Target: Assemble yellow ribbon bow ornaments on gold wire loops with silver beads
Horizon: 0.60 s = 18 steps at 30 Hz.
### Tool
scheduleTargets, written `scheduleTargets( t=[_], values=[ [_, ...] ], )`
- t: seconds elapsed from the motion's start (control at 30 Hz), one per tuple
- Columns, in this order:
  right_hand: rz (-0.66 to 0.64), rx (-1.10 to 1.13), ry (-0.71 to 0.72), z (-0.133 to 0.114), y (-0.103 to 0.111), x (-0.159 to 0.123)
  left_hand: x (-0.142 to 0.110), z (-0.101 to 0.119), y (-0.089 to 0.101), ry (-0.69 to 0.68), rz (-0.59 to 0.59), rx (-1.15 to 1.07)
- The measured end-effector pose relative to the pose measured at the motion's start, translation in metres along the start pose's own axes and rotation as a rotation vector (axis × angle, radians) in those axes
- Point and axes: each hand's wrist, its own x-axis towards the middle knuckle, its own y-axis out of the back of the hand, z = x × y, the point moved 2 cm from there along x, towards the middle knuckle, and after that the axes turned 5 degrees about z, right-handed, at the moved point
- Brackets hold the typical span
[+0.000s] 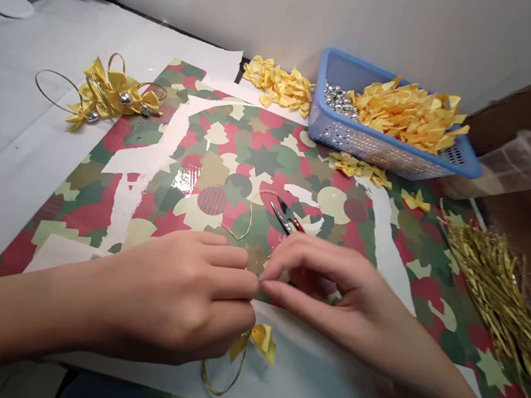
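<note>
My left hand (172, 298) closes its fingers on a thin gold wire (242, 225), which rises from my fingertips across a sheet of camouflage-patterned wrapping paper (261, 159). My right hand (331, 294) brings thumb and forefinger to the left fingertips, and whether they pinch the wire is hidden. Below both hands hangs a yellow ribbon bow (257, 346) with a gold wire loop (220, 384). Small red-handled thread snips (283, 216) lie just beyond my right fingers. A finished bow cluster with gold loops and silver beads (112, 95) lies far left.
A blue plastic basket (344, 128) holds yellow ribbon pieces and silver beads at the back. Loose yellow ribbon pieces (276, 85) lie beside it. A bundle of gold wire strands (493, 297) lies at right, and a clear plastic bag (522, 162) sits behind it.
</note>
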Motion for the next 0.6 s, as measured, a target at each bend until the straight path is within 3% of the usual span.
scheduleTargets(
  t=[0.1,0.2,0.33,0.47,0.6],
  values=[
    [0.108,-0.029,0.062,-0.006,0.005,-0.004,-0.003,-0.001,0.001,-0.058,0.093,0.040],
    [-0.020,-0.075,0.112,-0.007,0.000,-0.007,-0.004,-0.002,0.003,-0.076,0.156,0.087],
    [-0.017,-0.149,0.141,-0.001,-0.007,-0.006,-0.004,-0.004,0.005,-0.083,0.175,0.121],
    [0.006,-0.081,0.117,0.000,-0.009,-0.005,-0.007,-0.005,0.004,-0.091,0.170,0.090],
    [0.012,-0.121,0.260,-0.002,-0.010,-0.005,-0.010,-0.003,0.005,-0.199,0.148,0.141]
  ],
)
